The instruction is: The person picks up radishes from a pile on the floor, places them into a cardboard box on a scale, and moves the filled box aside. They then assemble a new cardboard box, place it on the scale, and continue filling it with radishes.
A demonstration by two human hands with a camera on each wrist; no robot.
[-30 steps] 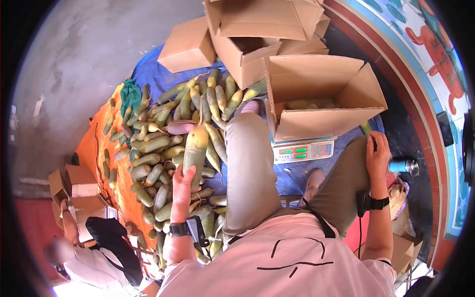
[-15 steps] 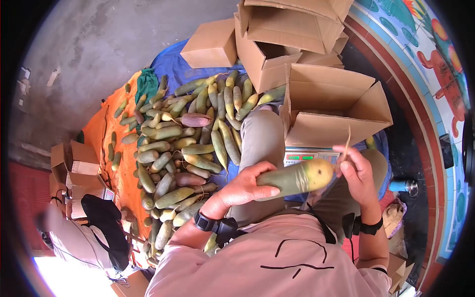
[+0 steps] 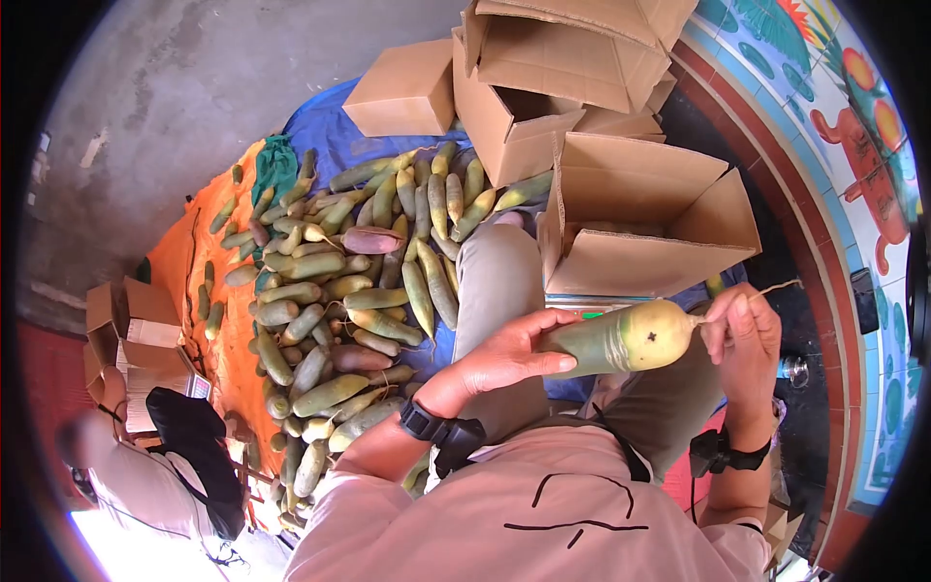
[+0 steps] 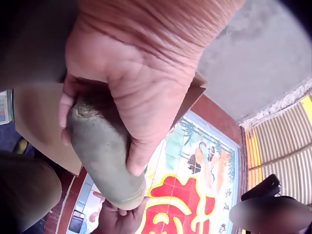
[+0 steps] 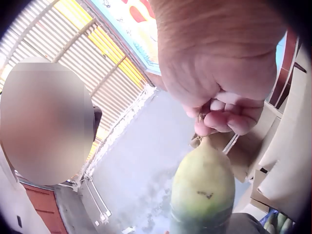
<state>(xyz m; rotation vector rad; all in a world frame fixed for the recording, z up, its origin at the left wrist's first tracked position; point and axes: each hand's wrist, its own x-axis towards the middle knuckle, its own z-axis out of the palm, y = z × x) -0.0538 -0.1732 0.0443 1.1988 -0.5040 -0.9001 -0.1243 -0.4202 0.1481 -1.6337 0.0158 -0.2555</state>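
Note:
A thick green radish (image 3: 611,339) with a pale yellow end lies level above the lap in the head view. My left hand (image 3: 504,361) grips its green end, thumb on the near side and fingers round the far side. At the yellow end my right hand (image 3: 745,339) pinches the thin root (image 3: 776,288), whose tail sticks out past the fingers. A small dark mark shows on the radish's pale skin. The right wrist view shows the fingertips (image 5: 214,124) closed on the root just above the radish (image 5: 202,190).
Many radishes (image 3: 330,393) are heaped on blue and orange sheets to the left. An open cardboard box (image 3: 650,262) stands on a scale (image 3: 592,312) ahead, with more boxes (image 3: 402,92) behind. A bottle (image 3: 793,369) is at the right. Another person (image 3: 145,475) sits at lower left.
My left hand has brought the radish from beside the heap to above the lap. My right hand has come off the knee and taken hold of the root, which now points right.

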